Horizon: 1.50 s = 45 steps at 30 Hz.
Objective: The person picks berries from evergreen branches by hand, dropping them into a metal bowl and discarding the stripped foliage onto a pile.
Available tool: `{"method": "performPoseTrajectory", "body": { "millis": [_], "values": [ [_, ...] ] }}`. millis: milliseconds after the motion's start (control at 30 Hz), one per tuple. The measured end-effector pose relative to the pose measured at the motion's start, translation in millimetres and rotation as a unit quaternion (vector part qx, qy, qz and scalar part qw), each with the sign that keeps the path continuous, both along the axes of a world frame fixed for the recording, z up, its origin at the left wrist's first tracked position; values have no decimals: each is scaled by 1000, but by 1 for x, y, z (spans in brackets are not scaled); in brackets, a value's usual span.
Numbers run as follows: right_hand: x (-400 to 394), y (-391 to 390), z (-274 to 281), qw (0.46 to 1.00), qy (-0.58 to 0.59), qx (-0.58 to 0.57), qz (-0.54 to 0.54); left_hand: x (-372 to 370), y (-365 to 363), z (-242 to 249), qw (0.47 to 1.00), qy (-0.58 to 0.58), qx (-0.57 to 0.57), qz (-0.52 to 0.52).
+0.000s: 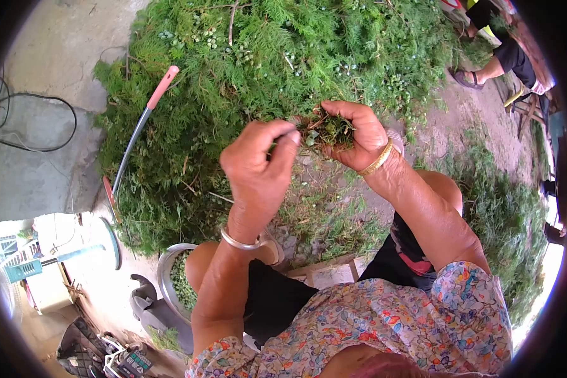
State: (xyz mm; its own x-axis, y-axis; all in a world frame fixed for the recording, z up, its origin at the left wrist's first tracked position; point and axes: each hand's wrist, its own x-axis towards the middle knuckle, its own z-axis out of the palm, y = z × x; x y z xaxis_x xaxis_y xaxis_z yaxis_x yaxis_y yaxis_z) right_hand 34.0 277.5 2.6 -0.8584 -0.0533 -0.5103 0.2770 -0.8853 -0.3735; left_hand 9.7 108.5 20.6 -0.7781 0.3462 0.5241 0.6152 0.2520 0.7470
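Observation:
In the head view, my right hand point(359, 135), a gold bangle at its wrist, is closed round a clump of evergreen sprigs point(334, 132) with small green cones and brown twig ends. My left hand point(261, 151), wearing a silver bangle, is beside the clump, thumb and forefinger pinched together at its left edge. What lies between those fingertips is too small to make out. Beyond both hands spreads a large heap of cut evergreen branches point(283, 63) dotted with pale green cones. By my left knee stands a metal basin point(165, 271) holding many loose green cones point(181, 283).
A long-handled tool with a pink grip point(162, 87) leans on the heap at left. A black cable point(63, 104) loops over a concrete block point(38, 157). More branches point(498, 220) lie at right. Another person's sandalled foot point(469, 77) shows at upper right.

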Motion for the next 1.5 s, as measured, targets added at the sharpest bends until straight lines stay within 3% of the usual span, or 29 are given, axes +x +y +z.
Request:
{"method": "performPoseTrajectory", "body": {
  "millis": [200,267,400,467,500,533,600,633,667,733,867,933,967,1033,1067,1133,1167,1200,1267,1333,1400,1500],
  "values": [
    [-1,-4,-5,998,34,8,42,10,13,-16,995,26,-91,-8],
    [-2,-4,-6,998,45,2,46,9,13,-16,990,-25,-134,-23],
    [3,-1,5,997,71,-28,25,10,11,-13,997,-65,-27,-32],
    [-1,-3,4,998,55,-34,-3,9,5,1,947,-311,70,-35],
    [-2,-3,4,998,40,-39,-30,8,5,8,916,-378,122,-51],
    [-1,-3,6,998,40,-39,-30,7,3,8,916,-378,122,-51],
    [1,-1,11,996,57,-65,-7,4,-2,7,788,-532,290,-108],
    [0,0,9,996,58,-65,-7,-1,-6,1,747,-563,323,-141],
    [-1,1,5,996,67,-60,4,-3,-7,0,748,-563,322,-141],
    [-2,4,-1,995,76,-57,14,-5,-8,0,679,-598,385,-181],
    [-3,7,-7,995,76,-64,0,-3,-6,-2,715,-582,355,-156],
    [-3,7,-6,994,80,-67,4,0,-2,8,787,-525,298,-125],
    [-2,5,-3,994,87,-64,9,1,-2,9,787,-525,298,-125],
    [-2,2,0,994,93,-61,15,3,0,11,884,-415,186,-107],
    [-2,1,1,994,90,-58,26,6,2,11,884,-415,186,-106],
    [-2,-1,1,994,87,-55,39,12,9,10,971,-226,46,-70],
    [-1,-2,0,992,96,-58,53,12,11,1,985,-157,44,-64],
    [0,-3,-1,990,105,-62,66,12,14,-6,985,-158,44,-63],
    [2,-7,-1,993,87,-51,65,12,18,-15,1000,-26,-10,-4],
    [2,-8,-8,998,33,-26,52,15,18,-13,998,-55,-20,3],
    [2,-8,-11,996,30,-35,75,16,18,-13,997,28,-77,-4],
    [1,-8,-14,992,60,-52,94,14,18,-18,996,59,-71,-2]
  ]
}}
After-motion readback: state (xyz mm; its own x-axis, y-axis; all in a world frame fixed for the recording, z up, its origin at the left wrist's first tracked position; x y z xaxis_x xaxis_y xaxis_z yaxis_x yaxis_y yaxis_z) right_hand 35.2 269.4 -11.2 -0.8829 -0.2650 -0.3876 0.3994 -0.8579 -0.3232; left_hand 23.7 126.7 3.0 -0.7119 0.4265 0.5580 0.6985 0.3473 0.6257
